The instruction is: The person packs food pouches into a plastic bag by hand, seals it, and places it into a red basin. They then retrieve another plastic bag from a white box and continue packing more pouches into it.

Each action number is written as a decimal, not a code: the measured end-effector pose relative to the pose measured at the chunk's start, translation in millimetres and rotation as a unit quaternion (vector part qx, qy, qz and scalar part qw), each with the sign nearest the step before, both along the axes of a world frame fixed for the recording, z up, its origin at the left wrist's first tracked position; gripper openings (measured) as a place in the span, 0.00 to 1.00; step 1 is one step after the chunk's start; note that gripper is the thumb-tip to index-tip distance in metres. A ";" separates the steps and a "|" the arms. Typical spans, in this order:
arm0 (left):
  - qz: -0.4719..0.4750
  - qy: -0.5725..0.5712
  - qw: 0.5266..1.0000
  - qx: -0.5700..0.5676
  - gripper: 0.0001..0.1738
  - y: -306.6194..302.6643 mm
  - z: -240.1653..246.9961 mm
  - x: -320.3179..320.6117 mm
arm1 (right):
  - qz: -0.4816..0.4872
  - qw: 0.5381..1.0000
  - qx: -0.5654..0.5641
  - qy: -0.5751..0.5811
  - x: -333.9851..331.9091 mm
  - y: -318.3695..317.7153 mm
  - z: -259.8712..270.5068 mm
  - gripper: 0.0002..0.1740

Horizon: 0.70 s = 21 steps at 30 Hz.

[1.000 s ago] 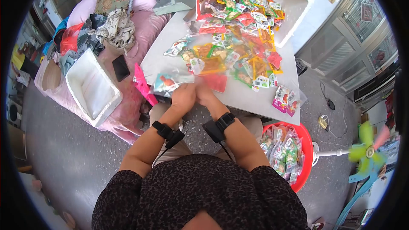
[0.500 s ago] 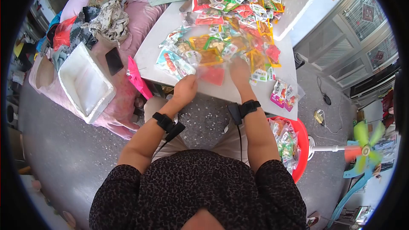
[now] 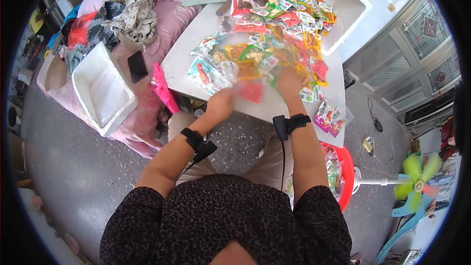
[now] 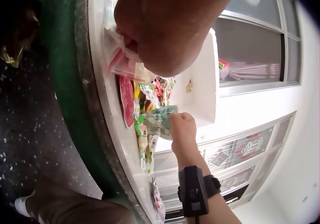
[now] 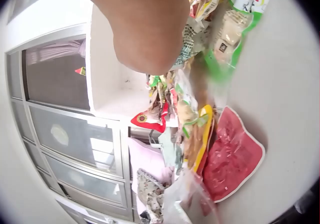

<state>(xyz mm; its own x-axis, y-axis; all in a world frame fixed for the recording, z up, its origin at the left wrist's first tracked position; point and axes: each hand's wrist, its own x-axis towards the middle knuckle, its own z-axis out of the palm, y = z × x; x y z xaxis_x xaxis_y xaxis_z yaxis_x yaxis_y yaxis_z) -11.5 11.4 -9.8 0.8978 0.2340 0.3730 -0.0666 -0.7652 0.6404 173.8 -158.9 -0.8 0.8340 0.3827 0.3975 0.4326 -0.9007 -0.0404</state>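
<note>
My left hand (image 3: 222, 104) is curled at the table's front edge and pinches a clear plastic bag (image 5: 187, 204). A white-and-blue packet with a red crayfish picture (image 3: 207, 75) lies beyond it, towards the left. My right hand (image 3: 290, 83) is over the right part of the food-packet pile and blurred. In the left wrist view its fingers grip a translucent packet with green print (image 4: 161, 122). Between the hands lies a flat red packet (image 3: 251, 91). In the right wrist view a green-edged packet of pale pieces (image 5: 231, 41) is near my right hand.
A white foam box (image 3: 353, 17) full of packets stands tipped at the table's back. Purple-and-white packets (image 3: 327, 118) lie at the right corner. A red tub (image 3: 347, 176) stands below, near a turning fan (image 3: 417, 184). Another foam box (image 3: 105, 93) sits on the pink bed.
My hands were together at the front left; my right hand has moved right to the pile. The crayfish packet now lies flatter, and the left hand has moved slightly towards the right since half a second ago.
</note>
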 end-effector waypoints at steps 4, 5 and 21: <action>0.009 0.012 1.000 0.002 0.06 -0.6 -7.6 5.1 | 0.088 0.980 0.163 -0.075 -8.6 -16.9 35.0 0.09; 0.011 0.015 1.000 0.003 0.06 -1.5 -7.8 5.6 | 0.073 0.974 0.209 -0.056 -16.4 -18.0 55.5 0.10; 0.025 0.043 0.999 0.000 0.07 -9.8 -0.1 7.2 | 0.229 0.921 0.313 -0.043 -98.8 25.5 4.4 0.04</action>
<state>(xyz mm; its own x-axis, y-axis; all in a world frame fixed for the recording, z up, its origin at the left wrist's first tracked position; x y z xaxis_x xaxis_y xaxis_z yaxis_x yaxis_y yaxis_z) -4.3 1.6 -9.9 0.9140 0.2787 0.2949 0.0263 -0.7659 0.6425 74.9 -133.4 3.6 0.5980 0.3588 0.7167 0.7865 -0.4350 -0.4384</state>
